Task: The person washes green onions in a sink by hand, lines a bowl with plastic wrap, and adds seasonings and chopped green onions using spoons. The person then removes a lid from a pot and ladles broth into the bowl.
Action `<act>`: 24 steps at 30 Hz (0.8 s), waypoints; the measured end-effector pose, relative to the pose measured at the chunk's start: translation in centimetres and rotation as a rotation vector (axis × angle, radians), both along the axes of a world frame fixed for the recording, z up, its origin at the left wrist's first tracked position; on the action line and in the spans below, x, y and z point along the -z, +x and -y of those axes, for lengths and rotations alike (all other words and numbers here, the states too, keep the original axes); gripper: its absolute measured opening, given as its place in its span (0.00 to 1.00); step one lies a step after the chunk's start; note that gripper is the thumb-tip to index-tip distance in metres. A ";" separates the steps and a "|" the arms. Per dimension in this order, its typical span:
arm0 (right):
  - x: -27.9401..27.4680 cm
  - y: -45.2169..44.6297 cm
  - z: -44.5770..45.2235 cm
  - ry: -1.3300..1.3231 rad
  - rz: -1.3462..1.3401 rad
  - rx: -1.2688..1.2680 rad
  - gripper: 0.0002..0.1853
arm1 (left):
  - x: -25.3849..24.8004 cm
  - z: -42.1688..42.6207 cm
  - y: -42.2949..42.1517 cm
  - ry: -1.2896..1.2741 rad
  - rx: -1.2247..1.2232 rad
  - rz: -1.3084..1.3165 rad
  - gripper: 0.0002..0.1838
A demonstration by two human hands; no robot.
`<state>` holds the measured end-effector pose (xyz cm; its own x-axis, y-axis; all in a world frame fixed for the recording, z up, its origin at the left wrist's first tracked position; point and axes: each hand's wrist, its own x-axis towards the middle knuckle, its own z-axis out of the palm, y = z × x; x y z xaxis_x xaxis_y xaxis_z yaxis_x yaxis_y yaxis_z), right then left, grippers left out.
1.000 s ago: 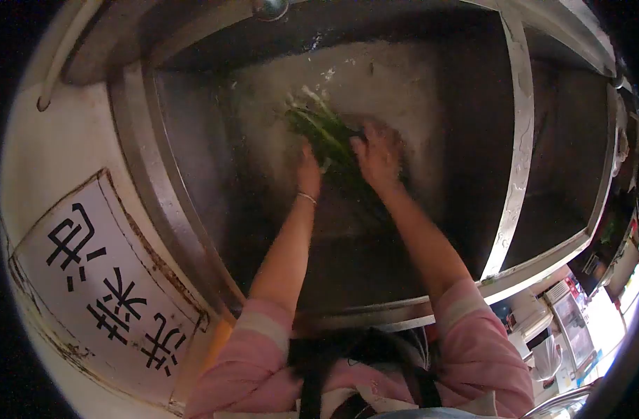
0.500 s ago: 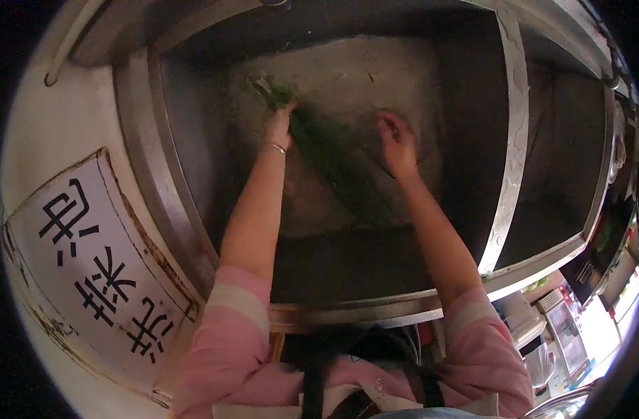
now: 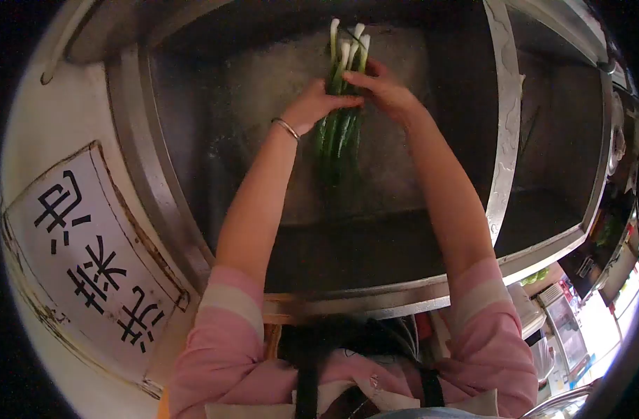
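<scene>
A bunch of green onions is held over the metal sink, its white bulb ends up at the far side and its green leaves trailing toward me. My left hand wraps round the stalks from the left, a bracelet on its wrist. From the right, my right hand grips the same stalks just below the white ends, with thumb and fingers round them. The lower leaf tips fade into the dark of the basin.
A metal divider separates this basin from a second basin on the right. The sink's front rim runs below my forearms. On the left wall is a white sign with black characters.
The green onions have turned from slanting to nearly upright in view and moved right and away from me. My right hand, apart from them before, now grips them alongside my left.
</scene>
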<state>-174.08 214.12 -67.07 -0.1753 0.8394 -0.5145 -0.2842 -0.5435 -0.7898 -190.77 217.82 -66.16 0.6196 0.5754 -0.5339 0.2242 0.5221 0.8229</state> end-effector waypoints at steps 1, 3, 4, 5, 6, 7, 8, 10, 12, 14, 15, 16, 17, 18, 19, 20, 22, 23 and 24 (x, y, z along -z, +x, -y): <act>1.5 0.3 0.5 0.041 0.050 0.070 0.33 | 1.5 0.0 -0.6 -0.016 0.113 -0.145 0.22; 3.8 0.8 2.1 -0.006 0.100 0.125 0.32 | 4.4 0.9 -2.9 -0.132 -0.013 -0.064 0.21; 4.5 0.8 3.2 -0.104 0.074 0.234 0.31 | 4.8 1.3 -3.9 -0.247 -0.138 0.016 0.21; 5.2 0.7 4.3 -0.201 0.050 0.341 0.31 | 5.3 1.3 -4.9 -0.258 -0.140 0.008 0.21; 6.4 0.3 5.6 -0.215 0.045 0.340 0.31 | 5.2 1.3 -5.7 -0.344 -0.284 -0.136 0.20; 7.2 -0.5 7.1 -0.122 0.307 0.138 0.26 | 5.5 1.6 -6.5 -0.432 -0.425 -0.285 0.20; 7.9 -1.0 8.4 -0.076 0.429 0.024 0.24 | 5.8 1.8 -7.1 -0.445 -0.429 -0.295 0.20; 6.3 -3.1 10.3 0.056 0.662 -0.007 0.19 | 6.7 1.5 -8.3 -0.563 -0.496 -0.133 0.21; 2.6 -5.1 11.8 0.134 0.758 0.064 0.18 | 7.3 1.2 -8.5 -0.547 -0.529 -0.096 0.21; -0.9 -6.3 12.8 0.245 0.719 -0.531 0.16 | 6.6 0.9 -7.9 -0.526 -0.553 -0.052 0.21; -1.7 -7.5 13.5 0.262 0.746 -0.783 0.14 | 5.6 0.3 -7.2 -0.463 -0.489 0.044 0.21; -2.3 -8.2 14.0 0.280 0.771 -1.037 0.11 | 5.0 -0.2 -6.8 -0.395 -0.424 0.143 0.20; -1.3 -8.8 15.9 0.283 0.772 -1.041 0.11 | 4.5 -0.7 -6.6 -0.394 -0.429 0.145 0.20; 0.9 -9.7 18.4 0.285 0.790 -1.178 0.12 | 4.3 -1.2 -6.6 -0.346 -0.393 0.084 0.20; 2.2 -10.1 19.7 0.285 0.806 -1.313 0.12 | 4.2 -1.7 -6.6 -0.299 -0.356 0.020 0.19; 2.3 -9.7 19.5 0.291 0.808 -1.310 0.12 | 4.5 -2.2 -6.8 -0.292 -0.356 0.019 0.19; 2.4 -8.5 18.9 0.254 0.711 -1.495 0.13 | 5.6 -2.6 -7.7 -0.196 -0.413 -0.180 0.18; 2.3 -7.4 18.6 0.194 0.686 -1.355 0.14 | 6.0 -2.5 -8.2 -0.196 -0.417 -0.182 0.18; 1.1 -5.9 17.5 0.133 0.662 -1.215 0.14 | 6.4 -2.5 -8.6 -0.197 -0.476 -0.204 0.18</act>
<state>-180.02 196.61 -68.22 -0.5802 0.3875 -0.7164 0.7501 -0.0884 -0.6554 -199.39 220.32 -72.53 0.1883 0.6442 -0.7413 0.0701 0.7440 0.6644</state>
